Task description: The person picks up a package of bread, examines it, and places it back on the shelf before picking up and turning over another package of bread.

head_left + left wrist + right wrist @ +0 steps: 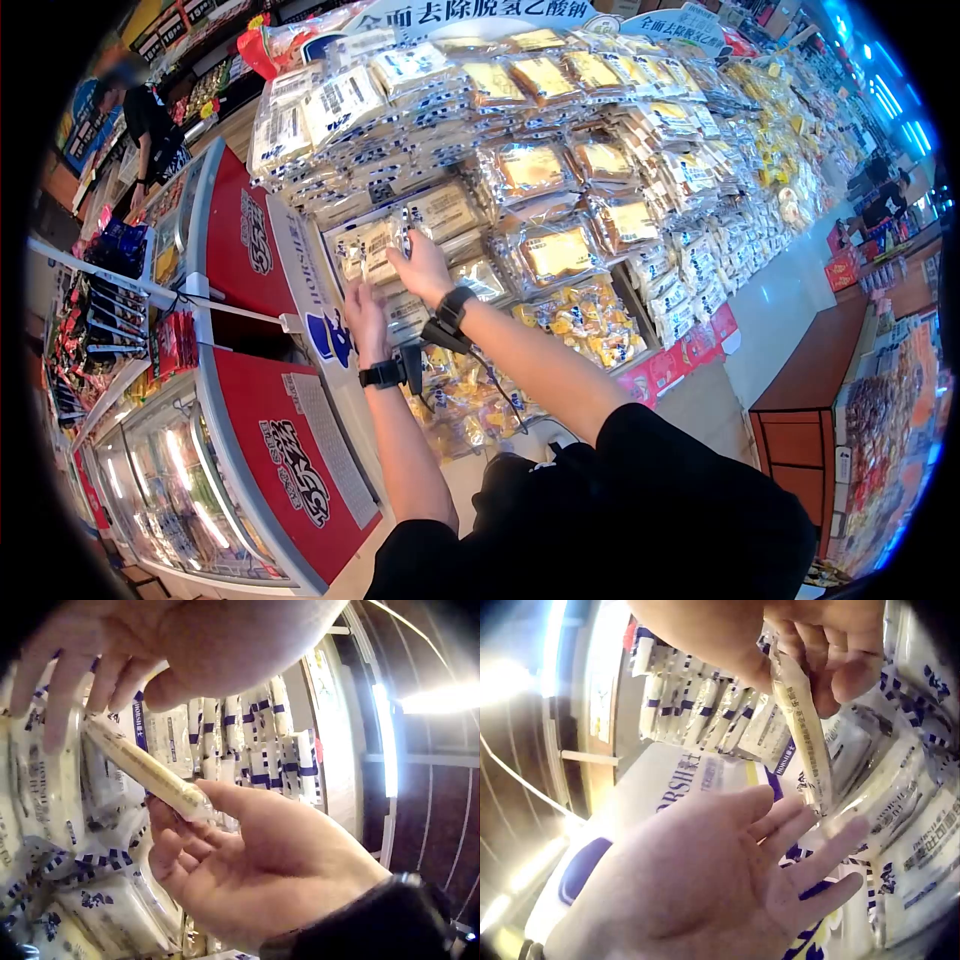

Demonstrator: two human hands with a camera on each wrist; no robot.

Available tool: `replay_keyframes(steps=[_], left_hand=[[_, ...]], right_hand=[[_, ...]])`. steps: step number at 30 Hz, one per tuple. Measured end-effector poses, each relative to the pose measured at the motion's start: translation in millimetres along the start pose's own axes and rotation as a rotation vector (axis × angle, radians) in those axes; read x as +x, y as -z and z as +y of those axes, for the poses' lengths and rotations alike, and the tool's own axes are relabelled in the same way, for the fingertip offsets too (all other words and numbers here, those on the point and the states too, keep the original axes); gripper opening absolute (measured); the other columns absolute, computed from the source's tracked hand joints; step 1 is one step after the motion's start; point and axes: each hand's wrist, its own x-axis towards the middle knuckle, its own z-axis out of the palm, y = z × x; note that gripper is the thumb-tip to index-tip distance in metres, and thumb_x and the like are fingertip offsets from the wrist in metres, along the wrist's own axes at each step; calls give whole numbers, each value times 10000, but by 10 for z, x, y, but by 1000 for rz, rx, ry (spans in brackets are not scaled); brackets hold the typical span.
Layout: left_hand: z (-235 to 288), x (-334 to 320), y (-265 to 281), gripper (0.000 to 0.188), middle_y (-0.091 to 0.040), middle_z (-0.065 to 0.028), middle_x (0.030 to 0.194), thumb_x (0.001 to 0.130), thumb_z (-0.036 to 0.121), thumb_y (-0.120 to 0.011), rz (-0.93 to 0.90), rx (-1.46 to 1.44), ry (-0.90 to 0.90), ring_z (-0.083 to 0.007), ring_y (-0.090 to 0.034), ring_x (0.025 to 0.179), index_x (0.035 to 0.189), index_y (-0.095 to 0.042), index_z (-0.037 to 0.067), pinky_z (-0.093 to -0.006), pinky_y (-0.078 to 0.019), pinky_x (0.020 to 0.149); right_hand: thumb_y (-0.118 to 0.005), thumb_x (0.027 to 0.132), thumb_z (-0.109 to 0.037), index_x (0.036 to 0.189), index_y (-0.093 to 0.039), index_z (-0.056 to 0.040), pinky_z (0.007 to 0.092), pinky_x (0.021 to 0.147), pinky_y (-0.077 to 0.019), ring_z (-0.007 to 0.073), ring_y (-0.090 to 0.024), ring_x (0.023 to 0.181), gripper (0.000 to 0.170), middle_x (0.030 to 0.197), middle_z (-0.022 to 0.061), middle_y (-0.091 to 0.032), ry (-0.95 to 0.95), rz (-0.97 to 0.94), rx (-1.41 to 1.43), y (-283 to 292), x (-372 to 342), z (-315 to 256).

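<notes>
My right hand (428,270) pinches one end of a flat wrapped bread packet (142,766) between thumb and fingers. In both wrist views this pale, printed packet (804,724) appears edge-on, tilted above the display. My left hand (366,322) is beside its other end, fingers straight and spread, the fingertips right at the wrapper. Seen from the right wrist, the left palm (682,862) faces the camera. Below both hands lie more white-wrapped bread packets (445,212) with blue-checked edges.
Stacked packets (340,100) rise behind the hands. Yellow-topped breads (558,252) lie to the right, and small yellow packets (595,315) fill the front. A red-sided freezer (290,450) stands at left. Another person (152,125) stands at the far left; a wooden cabinet (805,410) is at right.
</notes>
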Motion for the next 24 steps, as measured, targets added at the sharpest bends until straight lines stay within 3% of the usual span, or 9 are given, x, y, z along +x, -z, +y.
replay_keyframes(steps=[1, 2, 5, 9, 12, 15, 16, 20, 24], left_hand=[[20, -61, 27, 379, -610, -97, 1136, 1015, 229, -487, -32, -23, -19, -158, -594, 940, 1306, -507, -14, -294, -498, 801], [28, -175, -22, 362, -577, -110, 1223, 1026, 219, -474, 35, -76, 41, -169, -590, 1013, 1306, -512, -7, -313, -514, 840], [-15, -486, -27, 326, -568, -114, 1243, 1035, 194, -455, -33, -92, -19, -182, -590, 1047, 1271, -540, -16, -322, -515, 892], [374, -1420, -236, 400, -583, -132, 1216, 1002, 240, -543, -129, 77, -182, -211, -607, 1012, 1301, -506, -23, -315, -496, 884], [-156, -1812, -215, 517, -546, -194, 1292, 975, 270, -594, -142, 274, -290, -238, -557, 1136, 1348, -450, -58, -341, -451, 971], [86, -2545, -302, 539, -535, -183, 1311, 980, 274, -591, -259, 81, -47, -233, -530, 1194, 1360, -430, -72, -348, -434, 1000], [-23, -2653, -300, 482, -578, -141, 1235, 992, 245, -576, -242, 169, -143, -187, -577, 1107, 1336, -446, -66, -306, -492, 911], [16, -3298, -246, 299, -617, -24, 957, 997, 174, -566, -213, -270, 155, -72, -596, 834, 1211, -515, -29, -247, -553, 732], [-129, -3832, -11, 212, -646, -38, 949, 1003, 153, -549, -203, -215, 126, -106, -637, 809, 1168, -525, 22, -302, -570, 760]], right_hand=[[-673, 844, -312, 1171, -580, 55, 449, 861, -489, 425, -623, 1021, 501, 1065, 283, -650, -33, -61, 17, 153, -117, -140], [-663, 858, -299, 1171, -576, 54, 452, 845, -491, 406, -635, 982, 480, 1034, 253, -663, -4, -27, 15, 179, -193, -69], [-641, 908, -248, 1149, -572, 37, 389, 787, -501, 277, -654, 892, 380, 977, 187, -671, 181, 47, 274, 527, -619, -20], [-612, 947, -178, 1150, -566, 29, 323, 755, -506, 179, -640, 876, 294, 988, 142, -677, 120, -52, 272, 1235, -1242, 34], [-610, 955, -75, 1195, -527, 24, 229, 805, -491, 65, -571, 951, 272, 1072, 43, -623, 84, -163, 388, 1714, -1758, 153], [-604, 961, -72, 1199, -523, 26, 221, 820, -475, 56, -564, 937, 270, 1061, 30, -617, 11, -264, 375, 2196, -2202, 294], [-602, 961, -75, 1197, -527, 23, 216, 805, -468, 51, -560, 920, 266, 1048, 21, -617, -24, -306, 472, 2349, -2330, 172], [-597, 963, -81, 1207, -533, 16, 207, 767, -449, 38, -543, 882, 270, 1011, -7, -616, -53, -427, 524, 2792, -2669, 158], [-614, 951, -77, 1253, -523, 26, 237, 822, -484, 68, -581, 969, 332, 1092, 38, -627, -17, -462, 586, 2860, -2944, 357]])
